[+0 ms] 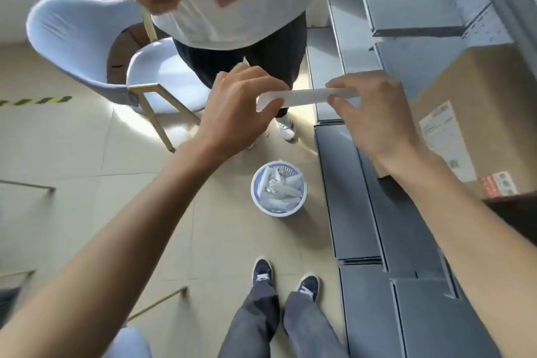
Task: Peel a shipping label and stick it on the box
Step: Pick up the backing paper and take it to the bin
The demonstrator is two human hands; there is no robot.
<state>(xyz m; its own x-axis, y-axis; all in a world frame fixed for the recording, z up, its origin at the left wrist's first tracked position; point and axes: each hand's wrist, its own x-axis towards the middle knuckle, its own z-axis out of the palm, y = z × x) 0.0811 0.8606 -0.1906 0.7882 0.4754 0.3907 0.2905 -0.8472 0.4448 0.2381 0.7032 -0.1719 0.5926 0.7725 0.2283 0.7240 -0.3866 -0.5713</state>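
label [305, 97], a plain white strip, pinched flat between both hands.

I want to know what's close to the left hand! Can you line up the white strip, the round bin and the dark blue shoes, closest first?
From the left hand:
1. White strip, pinched in its fingers, stretched across to the right hand.
2. Round bin, on the floor just below.
3. Dark blue shoes, at the bottom, the person's own feet.
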